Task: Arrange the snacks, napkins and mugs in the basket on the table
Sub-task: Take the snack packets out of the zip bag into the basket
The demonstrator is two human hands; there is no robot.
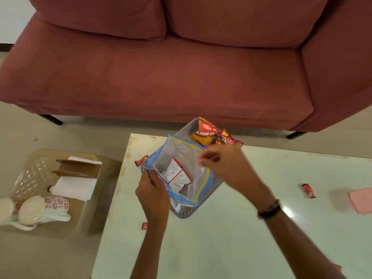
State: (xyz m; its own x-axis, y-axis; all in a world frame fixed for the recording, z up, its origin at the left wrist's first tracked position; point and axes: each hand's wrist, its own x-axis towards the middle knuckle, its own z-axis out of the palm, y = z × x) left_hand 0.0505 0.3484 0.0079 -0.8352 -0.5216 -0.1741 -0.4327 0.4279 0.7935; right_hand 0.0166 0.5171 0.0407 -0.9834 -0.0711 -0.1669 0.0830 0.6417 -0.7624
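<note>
A grey perforated basket [203, 206] sits on the white table [221, 238]. Above it I hold a clear zip bag [181, 156] with blue and yellow edges; red and white snack packets [177, 175] lie inside. My left hand [153, 192] pinches the bag's left edge. My right hand [223, 162] pinches its upper right corner. Orange and red snack packs [209, 132] stand at the basket's far end. On the floor at left, a cardboard box holds white napkins [74, 187] and floral mugs [44, 208].
Small red sweets lie loose on the table: one [141, 160] left of the basket, one [145, 226] near my left forearm, one [309, 190] at right. A pink lid [361, 200] sits at the right edge. A red sofa [181, 67] stands behind the table.
</note>
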